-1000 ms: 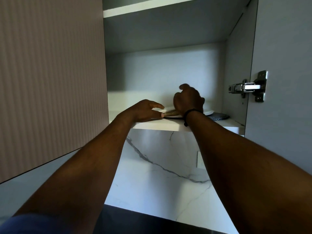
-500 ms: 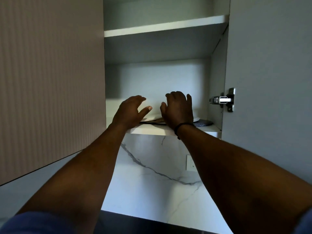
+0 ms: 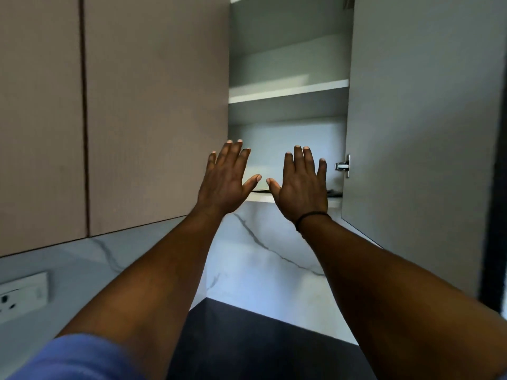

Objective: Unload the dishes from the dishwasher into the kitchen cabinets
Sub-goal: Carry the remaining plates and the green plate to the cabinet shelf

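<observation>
At frame centre, before open cabinet (image 3: 288,64): left hand (image 3: 223,185) and right hand (image 3: 301,187) both spread, empty. Placement step looks finished; next, fetch more from dishwasher.

no readable text or labels anywhere.

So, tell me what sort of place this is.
Most likely a home kitchen. An open wall cabinet with white shelves hangs over a marble-look backsplash, with a wall socket low at the left. Both hands, left and right, are open and empty before the lower shelf.
</observation>
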